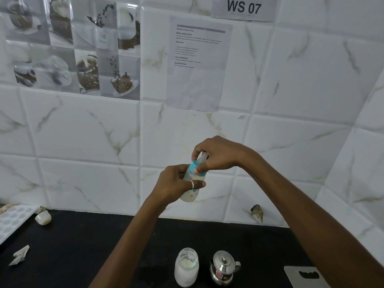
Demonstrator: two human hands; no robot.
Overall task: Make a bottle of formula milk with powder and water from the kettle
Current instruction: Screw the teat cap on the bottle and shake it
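We hold the bottle (pixel 190 195) in the air, high above the kettle (pixel 224 267) and slightly to its left. Our left hand (pixel 176 183) wraps its milky body; our right hand (pixel 218 155) pinches the blue collar (pixel 195 165) from above. The long axis runs near upright, top leaning right, so tightening likely means twisting about that axis. The powder jar (pixel 186 268) stands just left of the kettle.

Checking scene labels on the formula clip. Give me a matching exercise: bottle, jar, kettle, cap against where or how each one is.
1. bottle
2. jar
3. kettle
4. cap

A. steel, lid on
B. lying far left
C. held above the counter
D. holds white powder

Pairs: 1-C, 2-D, 3-A, 4-B
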